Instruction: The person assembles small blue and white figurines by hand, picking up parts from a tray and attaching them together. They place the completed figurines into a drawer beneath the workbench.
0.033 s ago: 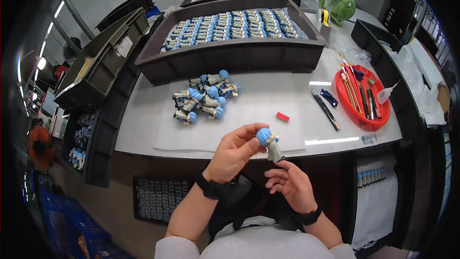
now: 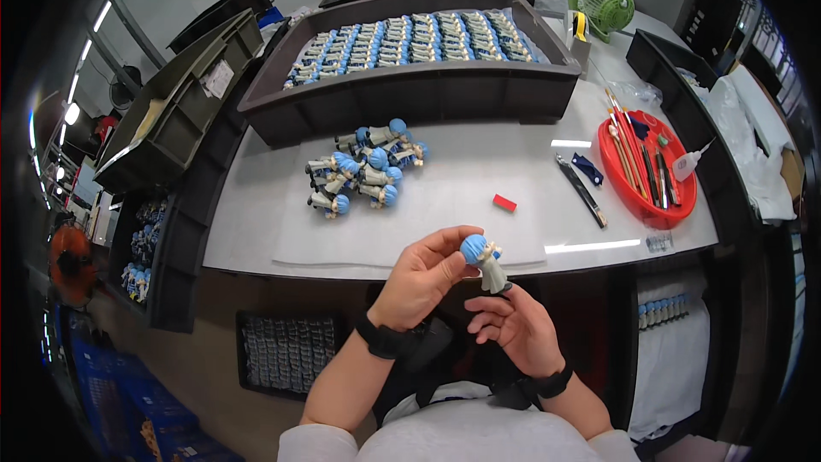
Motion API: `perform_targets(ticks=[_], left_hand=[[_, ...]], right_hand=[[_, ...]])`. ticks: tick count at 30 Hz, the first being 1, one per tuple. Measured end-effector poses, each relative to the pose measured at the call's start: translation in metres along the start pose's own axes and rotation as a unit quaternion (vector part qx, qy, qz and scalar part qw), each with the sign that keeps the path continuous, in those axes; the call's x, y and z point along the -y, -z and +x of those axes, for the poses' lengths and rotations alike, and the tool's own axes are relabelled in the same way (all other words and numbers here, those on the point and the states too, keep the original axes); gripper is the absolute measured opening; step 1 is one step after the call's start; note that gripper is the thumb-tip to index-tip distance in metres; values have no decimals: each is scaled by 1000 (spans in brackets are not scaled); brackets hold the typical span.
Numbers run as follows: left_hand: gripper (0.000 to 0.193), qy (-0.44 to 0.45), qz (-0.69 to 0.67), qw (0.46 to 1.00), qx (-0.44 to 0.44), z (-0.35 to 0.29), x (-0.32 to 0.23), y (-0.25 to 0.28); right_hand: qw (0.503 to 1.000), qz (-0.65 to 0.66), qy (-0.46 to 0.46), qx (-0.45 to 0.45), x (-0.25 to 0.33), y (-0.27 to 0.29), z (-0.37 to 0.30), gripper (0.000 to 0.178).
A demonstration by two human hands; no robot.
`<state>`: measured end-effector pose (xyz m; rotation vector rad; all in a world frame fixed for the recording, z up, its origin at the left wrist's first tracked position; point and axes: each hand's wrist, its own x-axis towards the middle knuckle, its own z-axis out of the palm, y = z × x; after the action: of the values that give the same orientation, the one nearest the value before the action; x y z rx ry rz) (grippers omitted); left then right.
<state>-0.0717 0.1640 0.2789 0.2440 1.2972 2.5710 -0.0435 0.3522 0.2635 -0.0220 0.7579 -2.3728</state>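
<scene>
The tabletop [image 2: 479,158] is open mid-frame between the figurine pile [image 2: 375,175] and black-handled tool [image 2: 583,194]; a red block [image 2: 505,203] interrupts it, a deep tray [image 2: 410,101] bars the top.

The white table [image 2: 244,214] bears figurines [image 2: 376,174], a tray [image 2: 410,101] and a red basket [image 2: 654,217].

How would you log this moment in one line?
Left hand: holds figurine by head | Right hand: loosely open at its feet | Table: figurine pile, red block, red bowl | Behind: tray, figurine rows inside

2 bare hands [image 2: 419,287], 2 black wristbands [image 2: 378,338], pale short-sleeved shirt [image 2: 466,440].
</scene>
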Motion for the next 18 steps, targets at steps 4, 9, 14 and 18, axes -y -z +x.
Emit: perform_targets(ticks=[4,9,14,18], left_hand=[[35,-8,-46,998,-34,-13,26,7],[34,3,-41,997,-65,-20,30,10],[34,2,31,996,-86,-21,40,18],[35,-1,2,997,-76,-20,36,11]], right_hand=[[996,-80,45,-6,-8,7,3,37],[979,-166,90,-71,-19,10,2,36],[986,-126,75,-73,-21,8,0,32],[968,-186,137,-97,-23,9,1,26]])
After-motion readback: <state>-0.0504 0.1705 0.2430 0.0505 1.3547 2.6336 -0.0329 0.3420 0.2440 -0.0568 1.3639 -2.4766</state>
